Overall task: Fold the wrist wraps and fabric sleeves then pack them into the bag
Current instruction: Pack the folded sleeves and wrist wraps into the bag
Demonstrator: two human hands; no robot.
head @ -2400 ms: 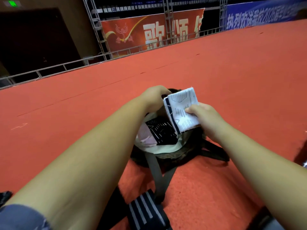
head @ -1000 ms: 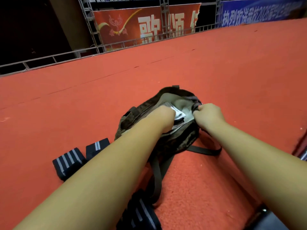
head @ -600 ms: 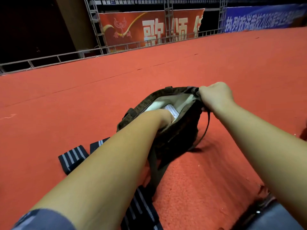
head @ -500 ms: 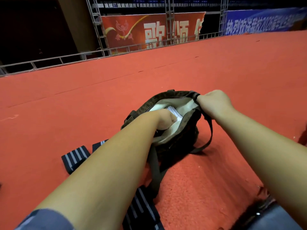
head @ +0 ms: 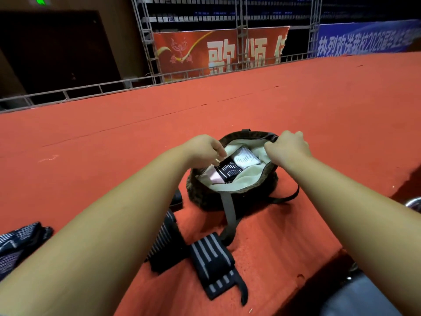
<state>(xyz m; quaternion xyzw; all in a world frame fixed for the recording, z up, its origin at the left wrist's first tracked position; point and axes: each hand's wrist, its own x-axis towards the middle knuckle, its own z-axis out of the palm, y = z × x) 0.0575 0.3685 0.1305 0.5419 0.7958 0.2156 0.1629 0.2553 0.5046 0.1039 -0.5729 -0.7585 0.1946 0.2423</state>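
One bag (head: 205, 199) on the floor (head: 91, 167). Three folded sleeves inside: white sleeve (head: 246, 158), black patterned sleeve (head: 229, 172), pink sleeve (head: 210, 178). Two grey-striped wrist wraps on the floor: near wrap (head: 211, 261), far wrap (head: 164, 240). One dark piece (head: 176, 198), mostly hidden. One patterned fabric heap (head: 18, 245). Two banners: red banner (head: 218, 51), blue banner (head: 369, 39).

We see the left hand (head: 206, 148) has come up out of the bag (head: 234, 201) and now apparently pinches its left rim. The white sleeve (head: 246, 158), let go, lies inside the bag.
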